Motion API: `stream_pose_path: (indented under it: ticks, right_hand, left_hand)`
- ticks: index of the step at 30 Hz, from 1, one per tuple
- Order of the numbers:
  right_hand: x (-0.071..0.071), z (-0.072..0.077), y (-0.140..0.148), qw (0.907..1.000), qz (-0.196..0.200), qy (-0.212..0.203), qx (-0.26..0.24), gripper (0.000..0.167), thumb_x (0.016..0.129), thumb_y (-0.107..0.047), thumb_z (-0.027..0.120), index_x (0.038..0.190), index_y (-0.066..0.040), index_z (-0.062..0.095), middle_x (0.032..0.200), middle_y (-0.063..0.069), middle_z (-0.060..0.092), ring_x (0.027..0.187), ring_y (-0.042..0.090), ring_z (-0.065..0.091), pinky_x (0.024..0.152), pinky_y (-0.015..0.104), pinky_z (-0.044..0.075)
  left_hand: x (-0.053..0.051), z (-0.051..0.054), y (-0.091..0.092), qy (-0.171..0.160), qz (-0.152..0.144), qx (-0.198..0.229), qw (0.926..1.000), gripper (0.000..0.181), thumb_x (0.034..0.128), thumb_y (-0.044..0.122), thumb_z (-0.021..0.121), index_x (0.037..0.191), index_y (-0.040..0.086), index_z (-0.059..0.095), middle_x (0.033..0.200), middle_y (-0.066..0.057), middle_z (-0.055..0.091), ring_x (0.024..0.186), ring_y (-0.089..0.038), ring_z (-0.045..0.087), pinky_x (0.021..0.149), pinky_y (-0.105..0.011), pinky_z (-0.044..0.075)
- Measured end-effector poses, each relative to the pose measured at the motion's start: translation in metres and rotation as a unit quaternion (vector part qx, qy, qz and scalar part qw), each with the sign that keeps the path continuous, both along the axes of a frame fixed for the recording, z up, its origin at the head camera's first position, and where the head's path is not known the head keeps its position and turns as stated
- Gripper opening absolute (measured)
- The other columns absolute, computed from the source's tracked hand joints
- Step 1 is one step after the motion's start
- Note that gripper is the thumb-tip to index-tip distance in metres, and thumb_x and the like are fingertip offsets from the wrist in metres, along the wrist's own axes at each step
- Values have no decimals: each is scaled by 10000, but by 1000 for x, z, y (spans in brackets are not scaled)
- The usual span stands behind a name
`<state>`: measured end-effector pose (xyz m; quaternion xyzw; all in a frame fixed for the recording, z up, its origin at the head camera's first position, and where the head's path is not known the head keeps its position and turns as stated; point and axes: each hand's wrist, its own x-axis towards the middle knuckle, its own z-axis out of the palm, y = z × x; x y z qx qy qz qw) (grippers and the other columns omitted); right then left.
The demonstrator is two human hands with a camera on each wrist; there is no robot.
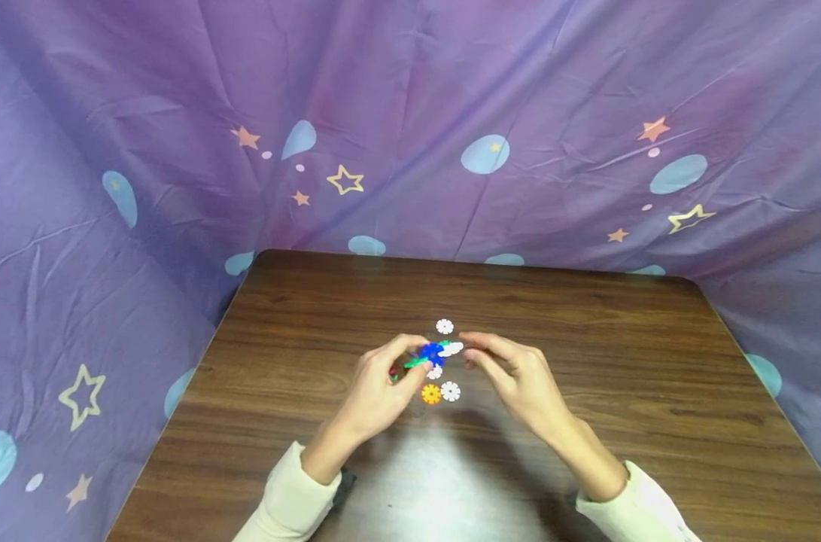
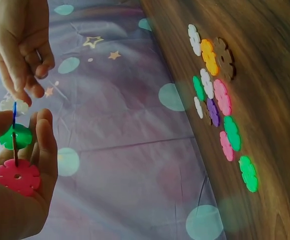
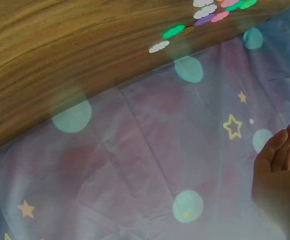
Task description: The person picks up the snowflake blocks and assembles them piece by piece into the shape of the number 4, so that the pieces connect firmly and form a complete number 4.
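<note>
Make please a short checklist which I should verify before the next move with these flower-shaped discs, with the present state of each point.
1. Left hand grips the joined discs: ok.
2. Right hand close to the white disc: ok.
3. Right fingertips touching that white disc: cannot tell.
4. White disc fully seated against the blue disc: cannot tell.
5. All discs joined: not ok; an orange disc and others lie on the table.

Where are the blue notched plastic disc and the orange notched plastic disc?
Blue notched plastic disc (image 1: pixel 431 354): head view, middle of its visible face.
Orange notched plastic disc (image 2: pixel 210 58): left wrist view, middle of its upper face.
</note>
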<state>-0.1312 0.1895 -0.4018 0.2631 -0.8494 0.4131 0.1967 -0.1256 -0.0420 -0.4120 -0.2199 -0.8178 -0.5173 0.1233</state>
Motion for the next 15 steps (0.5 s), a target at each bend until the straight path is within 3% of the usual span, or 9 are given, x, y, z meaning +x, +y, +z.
stream_pose_path:
  ticks: [7,15]
  right_hand:
    - [-5,-7,9,9976,-242,-223,601,318,939,-114,745,1255,-95,717,1093,4,778,976,148,729,868,336,608]
    - [-6,-17,9,9962,-282,-541,623,361,939,-146,752,1278,-45,680,1111,67,752,955,165,710,845,407,623]
  left_hand:
    - [0,-1,-3,-84,92,-68,9999,230,918,107,728,1139,150,681,921,17,754,674,-55,514,593,-212,422]
    - [1,-1,-2,-217,-9,-103,9997,217,921,133,722,1117,152,632,866,23,692,680,-66,514,598,-211,446]
